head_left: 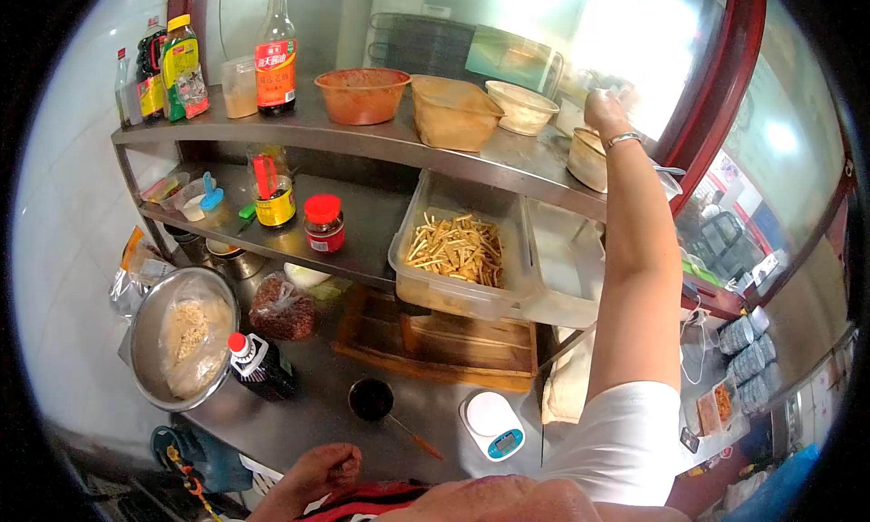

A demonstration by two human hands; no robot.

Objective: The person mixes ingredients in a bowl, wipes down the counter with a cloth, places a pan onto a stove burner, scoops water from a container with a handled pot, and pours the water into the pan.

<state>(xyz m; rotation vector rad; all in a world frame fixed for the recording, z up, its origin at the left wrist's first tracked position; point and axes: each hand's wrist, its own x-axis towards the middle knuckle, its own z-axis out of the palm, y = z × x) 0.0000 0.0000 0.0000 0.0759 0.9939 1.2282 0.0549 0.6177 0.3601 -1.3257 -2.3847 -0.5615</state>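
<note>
My right hand (608,111) reaches up over the right end of the top shelf. Its fingers look curled, and a pale, glare-washed shape beside them is too unclear to name. Just below the wrist stands a cream tub (587,159); a white bowl (523,107) is further left. Low at the front, my left hand (324,468) is closed in a loose fist, with nothing visible in it. Nearest to it on the steel counter lie a small dark pan (372,400) with a wooden handle and a white digital scale (490,425).
The top shelf (308,134) also carries a red basin (362,96), a tan tub (453,114) and a soy sauce bottle (275,64). Below are a bin of cut strips (458,248), a red-lidded jar (323,223), a wooden tray (435,345), a steel bowl (145,341) and a dark bottle (263,368).
</note>
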